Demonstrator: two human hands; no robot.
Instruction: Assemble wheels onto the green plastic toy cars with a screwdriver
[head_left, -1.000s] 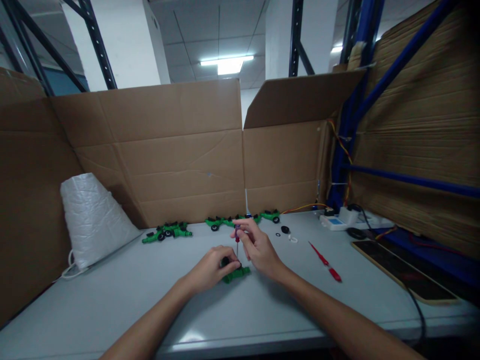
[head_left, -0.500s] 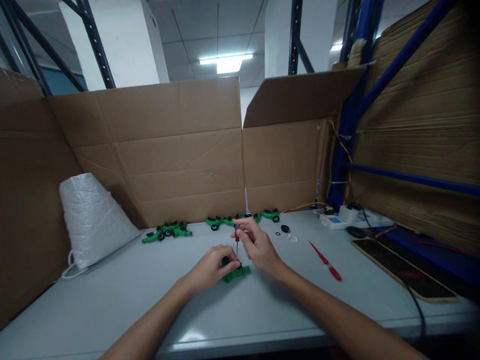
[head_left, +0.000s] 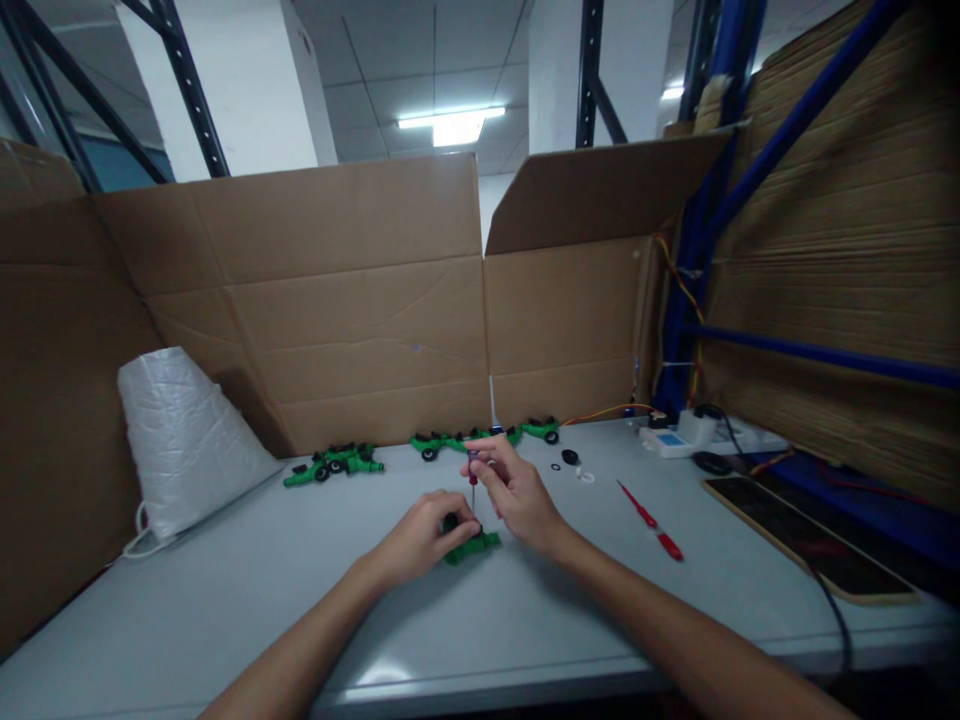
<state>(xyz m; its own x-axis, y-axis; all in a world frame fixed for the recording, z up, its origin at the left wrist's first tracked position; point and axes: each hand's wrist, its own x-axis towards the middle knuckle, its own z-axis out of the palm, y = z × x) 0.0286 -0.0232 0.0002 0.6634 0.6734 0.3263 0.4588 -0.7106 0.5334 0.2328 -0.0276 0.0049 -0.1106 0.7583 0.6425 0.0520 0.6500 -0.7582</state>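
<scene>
My left hand [head_left: 422,538] presses a small green plastic part [head_left: 474,547] down on the grey table [head_left: 225,600], fingers wrapped over its black top. My right hand [head_left: 517,497] holds a small red-handled screwdriver [head_left: 473,478] upright, its tip pointing down into the green part. The two hands touch over the part near the middle of the table.
More green parts lie in a cluster at the left [head_left: 334,463] and in a row [head_left: 487,436] along the cardboard wall [head_left: 337,300]. A red screwdriver [head_left: 651,521], small rings [head_left: 571,462], a white woven bag [head_left: 184,435], a white device with cables [head_left: 679,437] and a dark board [head_left: 806,540] lie around.
</scene>
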